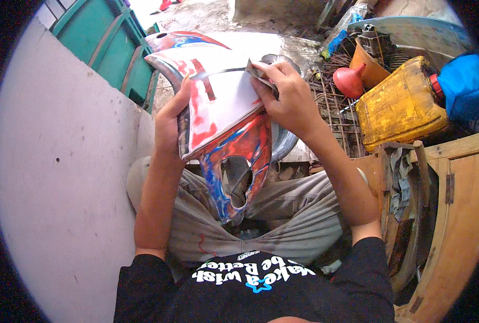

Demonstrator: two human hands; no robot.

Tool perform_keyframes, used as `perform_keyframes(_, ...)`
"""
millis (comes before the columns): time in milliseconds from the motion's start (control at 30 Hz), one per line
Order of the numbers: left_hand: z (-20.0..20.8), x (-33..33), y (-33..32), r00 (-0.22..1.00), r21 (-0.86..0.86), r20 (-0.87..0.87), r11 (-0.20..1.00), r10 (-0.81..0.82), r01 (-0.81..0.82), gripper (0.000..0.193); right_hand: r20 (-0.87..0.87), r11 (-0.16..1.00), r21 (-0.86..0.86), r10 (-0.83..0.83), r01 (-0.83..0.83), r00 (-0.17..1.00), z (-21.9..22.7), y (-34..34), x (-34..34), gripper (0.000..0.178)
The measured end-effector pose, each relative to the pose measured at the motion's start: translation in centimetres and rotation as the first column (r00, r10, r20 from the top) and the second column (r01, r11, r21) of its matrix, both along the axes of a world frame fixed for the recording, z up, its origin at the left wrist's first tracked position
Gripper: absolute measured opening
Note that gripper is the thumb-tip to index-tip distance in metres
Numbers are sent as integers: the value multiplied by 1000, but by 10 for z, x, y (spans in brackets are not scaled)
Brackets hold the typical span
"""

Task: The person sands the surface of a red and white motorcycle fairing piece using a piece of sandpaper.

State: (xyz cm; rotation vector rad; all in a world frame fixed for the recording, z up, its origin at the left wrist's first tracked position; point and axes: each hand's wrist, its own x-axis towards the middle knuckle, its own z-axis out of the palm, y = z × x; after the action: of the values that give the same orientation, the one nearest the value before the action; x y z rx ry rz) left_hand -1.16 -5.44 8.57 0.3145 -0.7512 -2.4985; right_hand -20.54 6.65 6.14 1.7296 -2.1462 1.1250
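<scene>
A motorcycle fairing panel [226, 102] is held tilted above my lap. Its upper face is mostly white with worn red patches, and the lower part, with an oval opening, is red and blue. My left hand [169, 121] is closed on the panel's left edge, thumb resting over the top face. Pinched in my right hand [290, 99] is a folded grey piece of sandpaper [265, 81], which lies against the white face near the panel's right side. A dark line runs across the surface just left of the sandpaper.
A pale wall [67, 177] rises close on my left, with a green metal frame [102, 46] beyond. At right stand a stained yellow jerrycan [404, 107], a red funnel [348, 81], an orange container [371, 67], a metal grid [336, 116] and a wooden cabinet [460, 215].
</scene>
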Motion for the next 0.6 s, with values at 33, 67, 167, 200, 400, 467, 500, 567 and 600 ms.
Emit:
perform_keyframes(33, -4, 1, -5, 1000, -2, 2, 1000, 4, -4, 37, 2, 1000, -2, 4, -4, 1000, -1, -1, 2, 36)
perform_keyframes(67, -13, 2, -14, 969, 23, -201, 989, -141, 148, 42, -14, 999, -40, 0, -1, 1000, -2, -2, 4, 37)
perform_keyframes(167, -21, 5, -23, 920, 10, -328, 973, -217, 233, 48, -85, 987, -93, 125, -133, 988, 6, 1, 23, 39)
perform_keyframes(200, -21, 5, -24, 952, 3, -260, 985, -164, 171, 48, -141, 961, -97, 246, -261, 959, 11, 3, 32, 41)
perform_keyframes(400, -19, 4, -30, 925, -18, -332, 982, -185, 189, 48, 0, 970, 19, 241, -241, 970, 18, -2, -12, 43)
perform_keyframes(467, -18, 5, -26, 923, 59, -370, 988, -108, 140, 47, -36, 963, -10, 268, -268, 963, 7, -4, 7, 42)
perform_keyframes(500, -19, 4, -26, 934, 67, -340, 987, -112, 143, 47, -241, 954, -40, 278, -296, 930, 6, -4, 25, 41)
perform_keyframes(567, -13, 3, -22, 958, 3, -262, 992, -119, 124, 46, -258, 918, -42, 371, -394, 892, 16, 1, 39, 41)
perform_keyframes(600, -13, 5, -23, 961, -7, -253, 993, -115, 117, 46, -244, 913, -38, 386, -407, 889, 16, 2, 35, 40)
